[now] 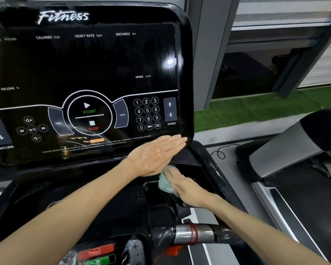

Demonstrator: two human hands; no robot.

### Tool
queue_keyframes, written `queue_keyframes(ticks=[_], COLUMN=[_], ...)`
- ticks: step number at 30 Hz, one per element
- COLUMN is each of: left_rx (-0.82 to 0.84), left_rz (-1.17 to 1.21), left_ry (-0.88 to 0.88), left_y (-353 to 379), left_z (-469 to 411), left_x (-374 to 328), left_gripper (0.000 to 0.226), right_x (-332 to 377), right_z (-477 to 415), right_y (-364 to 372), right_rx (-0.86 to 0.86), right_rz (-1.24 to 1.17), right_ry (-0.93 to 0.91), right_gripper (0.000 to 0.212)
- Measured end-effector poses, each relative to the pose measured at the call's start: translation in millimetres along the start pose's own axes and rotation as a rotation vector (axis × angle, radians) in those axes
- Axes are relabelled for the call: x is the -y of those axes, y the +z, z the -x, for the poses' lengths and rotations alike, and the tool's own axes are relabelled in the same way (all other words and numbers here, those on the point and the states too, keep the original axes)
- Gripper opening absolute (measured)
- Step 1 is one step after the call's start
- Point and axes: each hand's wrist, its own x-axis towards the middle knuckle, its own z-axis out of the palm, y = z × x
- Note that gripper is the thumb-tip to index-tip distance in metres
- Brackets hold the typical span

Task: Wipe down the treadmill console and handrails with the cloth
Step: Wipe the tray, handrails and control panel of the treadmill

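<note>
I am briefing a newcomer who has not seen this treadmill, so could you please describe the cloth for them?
Start at the big black console with the numbered keypad. Just below its lower right corner is a recessed black tray, where the right hand presses flat on the cloth. It is a small, pale green fabric piece, the only light, soft thing among hard black plastic.

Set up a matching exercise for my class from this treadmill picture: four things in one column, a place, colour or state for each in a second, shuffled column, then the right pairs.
Things:
1. cloth
2. left hand
3. red cord
4. START label

Descriptions:
A. looped round the handrail
B. green lettering on the console
C. palm up, fingers straight
D. lying under the flat right hand

Pairs: 1-D; 2-C; 3-A; 4-B
</note>
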Motion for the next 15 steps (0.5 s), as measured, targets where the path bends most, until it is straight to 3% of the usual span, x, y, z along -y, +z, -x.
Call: queue_keyframes(ticks=[7, 12, 15], left_rx=[0.009, 0.033, 0.04], left_rz=[0.088, 0.092, 0.089], left_ry=[-0.079, -0.107, -0.101], left_y=[-3.3, -4.7, -5.8], left_z=[-0.2, -1.6, -1.9], left_x=[-2.0, -1.7, -0.8], left_gripper=[0.054, 0.055, 0.055], right_x=[0.6, -4.1, 6.4], right_z=[5.4, 19.7, 8.0], right_y=[6.9, 20.8, 20.0], right_rx=[-0.095, -0.061, -0.137], right_rz=[-0.087, -0.021, 0.001], right_ry=[0.074, 0.175, 0.189], right_gripper=[0.05, 0.062, 0.069])
